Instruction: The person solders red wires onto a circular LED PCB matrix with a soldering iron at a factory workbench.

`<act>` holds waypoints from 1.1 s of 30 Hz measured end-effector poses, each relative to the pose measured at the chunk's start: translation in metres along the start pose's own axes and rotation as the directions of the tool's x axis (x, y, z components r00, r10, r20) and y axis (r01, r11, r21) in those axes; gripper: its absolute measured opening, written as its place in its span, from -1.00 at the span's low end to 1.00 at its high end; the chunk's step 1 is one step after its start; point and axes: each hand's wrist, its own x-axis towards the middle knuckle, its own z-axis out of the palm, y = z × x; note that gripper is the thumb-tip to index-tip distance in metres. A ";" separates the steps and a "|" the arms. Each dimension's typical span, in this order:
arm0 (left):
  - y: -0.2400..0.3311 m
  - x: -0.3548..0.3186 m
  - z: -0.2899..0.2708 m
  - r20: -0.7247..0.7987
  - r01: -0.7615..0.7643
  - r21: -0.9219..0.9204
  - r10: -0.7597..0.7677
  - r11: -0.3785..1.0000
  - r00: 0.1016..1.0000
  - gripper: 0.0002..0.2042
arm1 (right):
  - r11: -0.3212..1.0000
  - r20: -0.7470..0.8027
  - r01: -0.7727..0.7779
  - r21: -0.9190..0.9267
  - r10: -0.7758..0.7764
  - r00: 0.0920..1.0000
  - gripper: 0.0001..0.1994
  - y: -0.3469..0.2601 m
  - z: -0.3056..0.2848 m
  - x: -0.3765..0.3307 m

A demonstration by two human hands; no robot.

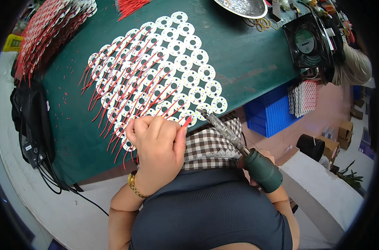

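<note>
My left hand (158, 141) is closed, thumb and fingers pinching several short red wires (186, 122) whose ends poke out beyond the thumb. It hovers over the near edge of a sheet of round white circuit boards (183, 62). Red wires (127, 73) trail leftward from many of these ring-shaped boards; those in the right-hand columns are bare. My right hand (266, 156), mostly hidden behind the tool, grips the green handle of a soldering iron (229, 135). Its tip is over the boards at the sheet's near right corner, close to the wires; whether it touches cannot be made out.
A tall stack of wired boards (52, 33) stands far left on the green table (248, 54). Along the back are a bundle of red wires (130, 6), a metal bowl (243, 7) and rubber bands (262, 24). A black fan (308, 41) stands right, above a blue crate (268, 112).
</note>
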 end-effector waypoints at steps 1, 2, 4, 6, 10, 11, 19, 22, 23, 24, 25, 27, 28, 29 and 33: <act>0.000 0.000 0.002 -0.002 -0.001 0.030 0.001 1.000 1.000 -0.90 | 1.000 -0.003 -0.004 -0.001 0.004 1.000 -0.33 -0.004 0.001 0.001; 0.000 0.000 0.003 -0.004 -0.001 0.060 0.001 0.998 1.000 -0.90 | 0.998 -0.054 -0.069 -0.016 0.068 0.996 -0.53 -0.010 0.005 0.002; 0.000 -0.001 0.003 0.002 -0.004 0.066 0.004 0.998 1.000 -0.90 | 0.990 -0.107 -0.138 -0.027 0.134 0.985 -0.73 -0.013 0.008 0.003; 0.000 0.000 0.003 0.006 -0.005 0.076 0.004 0.997 1.000 -0.90 | 0.986 -0.156 -0.023 0.165 0.049 0.987 -0.49 -0.012 0.008 0.006; 0.001 0.001 0.003 0.000 -0.015 0.090 0.015 0.996 1.000 -0.90 | 0.981 -0.181 -0.081 0.175 0.113 0.977 -0.31 -0.010 0.012 0.001; 0.001 0.001 0.003 0.002 -0.018 0.092 0.018 0.996 1.000 -0.90 | 0.985 -0.165 -0.061 0.162 0.088 0.982 -0.32 -0.008 0.011 0.002; -0.001 -0.003 0.005 0.013 -0.008 0.098 0.007 0.995 1.000 -0.89 | 0.990 -0.169 -0.089 0.108 0.107 0.980 -0.34 -0.010 0.014 0.000; -0.001 -0.003 0.006 0.016 -0.009 0.103 0.007 0.995 1.000 -0.89 | 0.975 -0.236 -0.062 0.214 0.113 0.965 -0.40 -0.016 0.014 0.005; -0.001 -0.004 0.006 0.015 -0.011 0.107 0.009 0.994 1.000 -0.89 | 0.981 -0.218 -0.068 0.181 0.107 0.970 -0.43 -0.016 0.013 0.004; -0.001 -0.003 0.006 0.016 -0.010 0.105 0.008 0.994 1.000 -0.89 | 0.986 -0.201 -0.074 0.146 0.103 0.974 -0.47 -0.016 0.011 0.004; -0.001 -0.003 0.006 0.016 -0.008 0.107 0.006 0.994 1.000 -0.89 | 0.986 -0.200 -0.075 0.146 0.104 0.974 -0.47 -0.014 0.010 0.003; -0.001 -0.003 0.006 0.016 -0.006 0.108 0.004 0.994 1.000 -0.89 | 0.997 -0.127 -0.073 -0.002 0.072 0.989 -0.53 -0.010 0.008 0.000; -0.001 -0.003 0.006 0.016 -0.005 0.109 0.004 0.994 1.000 -0.89 | 0.997 -0.127 -0.074 -0.003 0.073 0.989 -0.53 -0.010 0.008 0.000; -0.001 -0.003 0.006 0.016 -0.005 0.110 0.003 0.994 1.000 -0.88 | 0.996 -0.121 -0.088 -0.018 0.085 0.989 -0.56 -0.011 0.007 0.001; -0.001 -0.003 0.006 0.013 -0.011 0.112 0.009 0.994 1.000 -0.89 | 0.998 -0.135 -0.066 0.014 0.068 0.989 -0.67 -0.018 0.004 0.013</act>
